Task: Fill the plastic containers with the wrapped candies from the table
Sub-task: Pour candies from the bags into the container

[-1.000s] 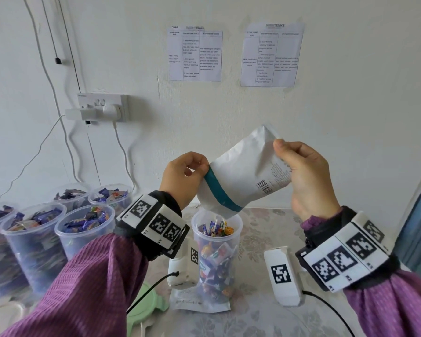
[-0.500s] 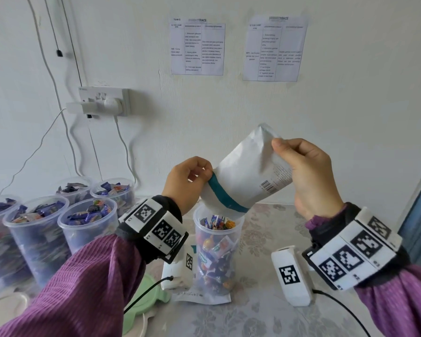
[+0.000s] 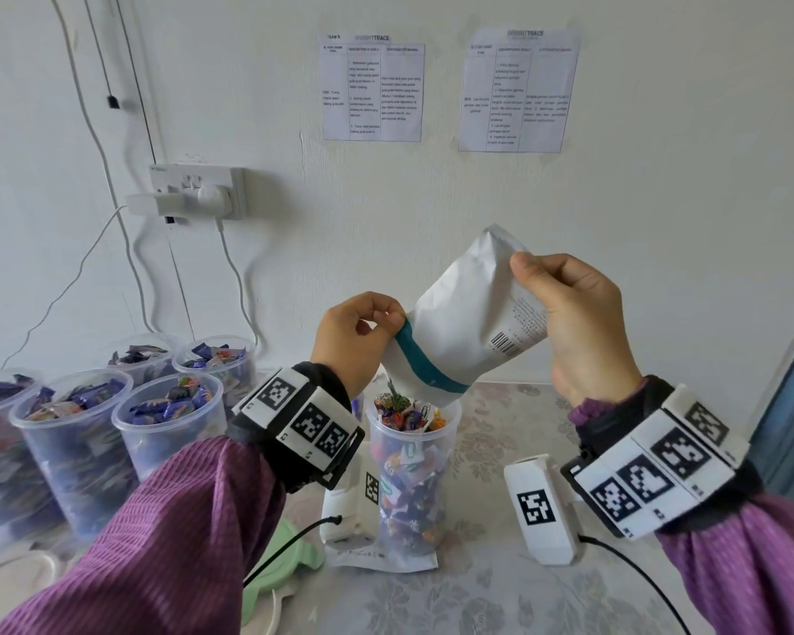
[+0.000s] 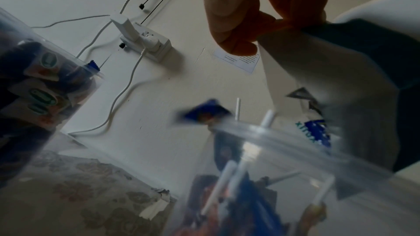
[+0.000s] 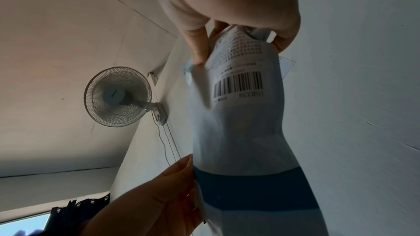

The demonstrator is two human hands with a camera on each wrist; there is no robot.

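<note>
A white candy bag (image 3: 468, 323) with a teal band hangs mouth-down over a clear plastic container (image 3: 409, 478) packed to its rim with wrapped candies and lollipops. My left hand (image 3: 363, 332) pinches the bag's lower edge by the teal band (image 4: 363, 46). My right hand (image 3: 569, 313) grips the bag's upper end near the barcode (image 5: 238, 85). In the left wrist view a blue wrapped candy (image 4: 204, 110) sits blurred just above the container rim (image 4: 284, 141). The bag (image 5: 240, 132) fills the middle of the right wrist view.
Several clear containers (image 3: 166, 433) full of purple and blue wrapped candies stand at the left by the wall. A flat empty bag (image 3: 386, 561) lies under the middle container. Two white tagged blocks (image 3: 542, 506) and a green lid (image 3: 276, 570) lie on the floral tablecloth.
The bag and both hands stay over the container with little shift. The candy pile at the rim has risen slightly.
</note>
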